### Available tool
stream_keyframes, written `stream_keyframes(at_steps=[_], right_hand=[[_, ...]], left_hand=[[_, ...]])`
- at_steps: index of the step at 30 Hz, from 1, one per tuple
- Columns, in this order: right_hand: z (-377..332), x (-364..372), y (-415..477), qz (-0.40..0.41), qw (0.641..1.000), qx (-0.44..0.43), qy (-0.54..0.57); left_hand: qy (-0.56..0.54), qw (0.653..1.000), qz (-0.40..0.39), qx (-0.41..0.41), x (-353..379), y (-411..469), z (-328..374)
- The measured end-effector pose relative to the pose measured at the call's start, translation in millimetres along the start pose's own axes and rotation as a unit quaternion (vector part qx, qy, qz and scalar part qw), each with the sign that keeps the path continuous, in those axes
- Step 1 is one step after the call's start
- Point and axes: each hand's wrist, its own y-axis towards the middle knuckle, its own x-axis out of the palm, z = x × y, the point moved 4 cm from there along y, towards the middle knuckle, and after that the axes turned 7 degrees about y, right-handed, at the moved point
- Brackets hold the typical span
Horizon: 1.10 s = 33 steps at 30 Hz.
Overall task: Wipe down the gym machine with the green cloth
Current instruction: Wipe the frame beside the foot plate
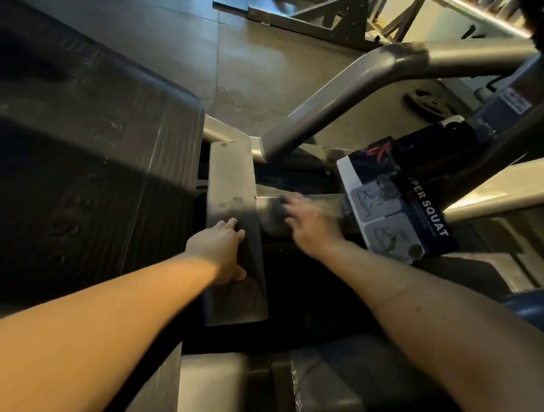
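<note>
The gym machine is a grey steel frame with a sloping beam (pixel 233 184) in the middle and a cross tube (pixel 325 203) to its right. My left hand (pixel 224 250) rests flat on the sloping beam, with the thumb down its right side. My right hand (pixel 308 224) is blurred, fingers spread, pressing on the cross tube. A pale greyish patch (pixel 271 214) lies under its fingertips; it may be the cloth, but I cannot make out any green.
A large black padded platform (pixel 83 167) fills the left. A "SUPER SQUAT" instruction placard (pixel 393 201) stands just right of my right hand. A curved grey tube (pixel 353 82) arches above. A weight plate (pixel 432 104) lies on the floor beyond.
</note>
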Motion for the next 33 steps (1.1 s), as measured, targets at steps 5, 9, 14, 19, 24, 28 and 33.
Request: stream_keyframes(at_steps=[5,9,14,19,24,28,33], right_hand=[[4.7,-11.7,15.9,0.092,0.985,0.113,-0.097],[-51.9,43.2,5.1,0.039,0.998,-0.020,-0.049],[19.6,-12.0,19.9,0.016,0.997,0.052,-0.063],[15.6,-9.8,30.7,0.101,0.982,0.141,-0.074],[-43.7,30.9,-4.5,0.036,0.998,-0.037,-0.032],[16.6,-4.3,8.9,0.016,0.997,0.000,-0.073],[22.0,-2.4,9.9,0.136,0.979,0.131,-0.078]], left_hand=[[-0.003,1.000,0.006,-0.008,4.1,0.4,-2.4],[0.017,0.999,0.002,-0.028,4.3,2.3,0.5],[-0.015,1.000,0.003,-0.008,2.7,-1.5,-2.6],[-0.018,1.000,0.017,-0.016,4.1,-3.7,-1.9],[-0.011,1.000,0.007,-0.016,2.8,-3.1,-4.1],[-0.016,1.000,0.015,-0.011,3.0,-5.6,-2.7],[-0.010,1.000,0.012,-0.011,4.5,-5.0,-1.5]])
